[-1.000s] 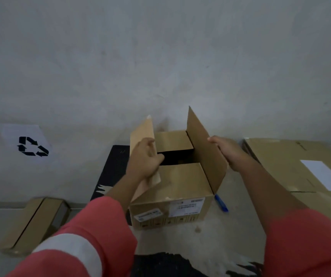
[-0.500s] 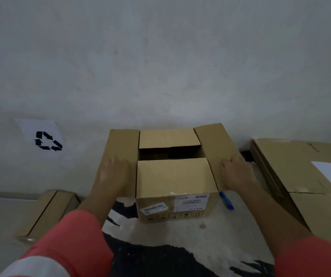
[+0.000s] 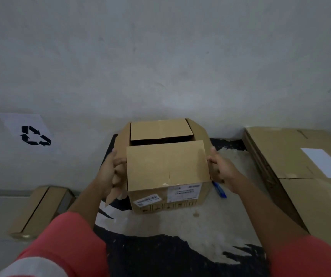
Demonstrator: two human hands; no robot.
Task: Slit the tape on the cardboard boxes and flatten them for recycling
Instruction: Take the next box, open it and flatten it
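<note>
Folding the two long flaps right down: a second ago I held them upright, then spread them flat, and now both lie against the sides of the brown cardboard box (image 3: 166, 166). The box sits on the black-and-pale patterned mat (image 3: 180, 246) in front of me.

Left hand (image 3: 110, 172) curls round the left side flap (image 3: 121, 142), pinning it to the box wall; the flap's corner pokes out below my palm. Right hand (image 3: 223, 170) lies against the right side. The hands are apart with the box between them. Whether the right fingers hook the flap: cannot tell.

Short end flaps are nearly level, with a dark gap between them. Slim blue pen-shaped tool (image 3: 219, 189) lies just beside the box's lower right edge, untouched.

Judgement: top seam is open; bottom tape is likely next, so the box needs turning over. Flattened cardboard stack (image 3: 300, 166) lies at right.
</note>
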